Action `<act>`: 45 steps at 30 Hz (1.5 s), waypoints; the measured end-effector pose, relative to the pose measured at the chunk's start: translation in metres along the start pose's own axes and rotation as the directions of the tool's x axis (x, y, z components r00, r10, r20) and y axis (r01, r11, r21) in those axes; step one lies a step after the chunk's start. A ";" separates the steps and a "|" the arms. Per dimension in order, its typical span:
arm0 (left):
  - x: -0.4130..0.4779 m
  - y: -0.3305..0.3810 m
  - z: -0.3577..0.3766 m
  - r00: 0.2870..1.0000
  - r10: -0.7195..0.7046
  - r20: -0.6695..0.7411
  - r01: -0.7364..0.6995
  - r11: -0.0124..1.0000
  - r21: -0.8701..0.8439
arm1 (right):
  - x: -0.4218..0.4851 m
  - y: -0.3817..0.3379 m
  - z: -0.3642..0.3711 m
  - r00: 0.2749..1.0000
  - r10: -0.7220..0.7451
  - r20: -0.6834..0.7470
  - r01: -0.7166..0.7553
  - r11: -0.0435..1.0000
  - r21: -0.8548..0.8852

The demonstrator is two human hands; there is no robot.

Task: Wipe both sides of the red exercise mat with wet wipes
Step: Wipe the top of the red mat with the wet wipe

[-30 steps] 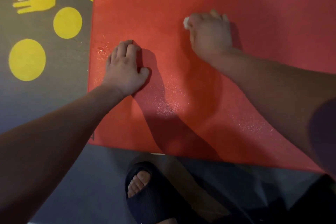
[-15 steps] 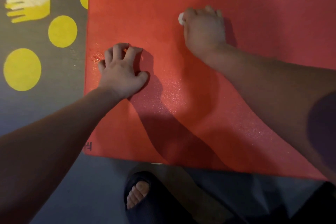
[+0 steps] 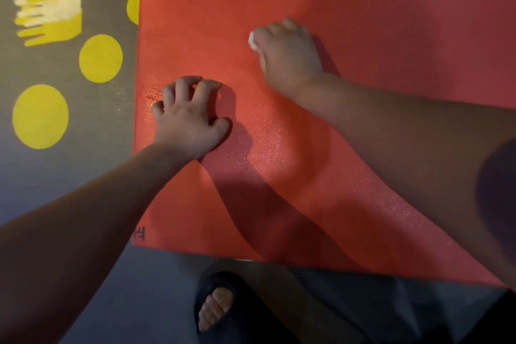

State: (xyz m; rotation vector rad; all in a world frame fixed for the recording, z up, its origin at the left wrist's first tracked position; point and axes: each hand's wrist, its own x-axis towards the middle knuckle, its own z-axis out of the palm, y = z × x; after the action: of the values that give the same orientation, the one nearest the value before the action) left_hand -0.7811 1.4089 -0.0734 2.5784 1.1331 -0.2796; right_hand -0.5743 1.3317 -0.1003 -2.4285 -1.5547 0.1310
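Right hand (image 3: 287, 56) grip: fingers curled over a wet wipe (image 3: 252, 41), pressing it onto the red exercise mat (image 3: 363, 22); only a white corner shows at the grip's left. Left hand (image 3: 190, 117) grip: holds nothing, fingers clawed, tips braced on the mat left of the wiping grip and nearer the person. Mat lies flat on the floor (image 3: 69, 181). Judged step: wiping the upward face. Next move likely needs firm strokes into dull mat beyond the right grip, with the left hand pinning.
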 end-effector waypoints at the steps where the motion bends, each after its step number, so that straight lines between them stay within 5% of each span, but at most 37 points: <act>1: -0.001 -0.001 0.000 1.000 0.004 0.002 -0.004 1.000 -0.001 | -0.010 -0.007 0.002 0.996 -0.083 0.040 0.082 0.996 0.026; 6: -0.003 -0.006 0.003 1.000 0.018 0.004 -0.018 1.000 0.006 | -0.062 -0.004 -0.007 0.794 -0.578 0.188 0.566 0.816 0.118; 8: -0.002 -0.006 0.002 1.000 0.020 0.009 -0.020 1.000 0.008 | -0.042 0.006 -0.011 0.822 -0.538 0.186 0.539 0.841 0.053; 11: -0.001 -0.005 0.000 1.000 0.017 0.021 -0.017 1.000 0.009 | 0.004 0.016 -0.007 0.970 -0.237 0.044 0.239 0.970 -0.044; 13: -0.002 -0.005 0.000 1.000 0.021 0.020 -0.021 1.000 0.015 | 0.016 0.011 -0.003 0.995 -0.100 0.009 0.100 0.994 -0.046; 27: -0.003 0.007 -0.006 0.998 -0.017 0.053 0.015 0.999 0.046 | -0.116 0.028 -0.019 0.730 -0.646 0.221 0.626 0.763 0.161; 30: -0.004 0.011 -0.007 0.997 -0.026 0.070 0.022 0.998 0.053 | -0.081 0.053 -0.021 0.876 -0.467 0.117 0.465 0.884 0.042; 32: -0.006 0.013 -0.007 0.996 -0.033 0.081 0.029 0.998 0.057 | -0.058 0.065 -0.026 0.979 -0.202 0.010 0.202 0.978 -0.057; 35: -0.008 0.017 -0.008 0.994 -0.048 0.099 0.042 0.997 0.064 | -0.051 0.062 -0.025 0.995 0.088 -0.045 -0.091 0.993 -0.076; 42: -0.009 0.020 -0.008 0.989 -0.064 0.131 0.055 0.996 0.076 | -0.139 0.003 -0.017 0.949 -0.247 0.195 0.232 0.968 0.096; 45: -0.009 0.023 -0.008 0.988 -0.070 0.134 0.060 0.995 0.079 | -0.127 -0.007 -0.032 0.939 -0.207 0.276 0.102 0.931 0.352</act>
State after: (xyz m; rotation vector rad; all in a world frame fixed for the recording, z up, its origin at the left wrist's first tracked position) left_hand -0.7694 1.3907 -0.0585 2.5446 1.1791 -0.5154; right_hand -0.6275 1.2140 -0.0755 -2.0821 -1.6824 0.7157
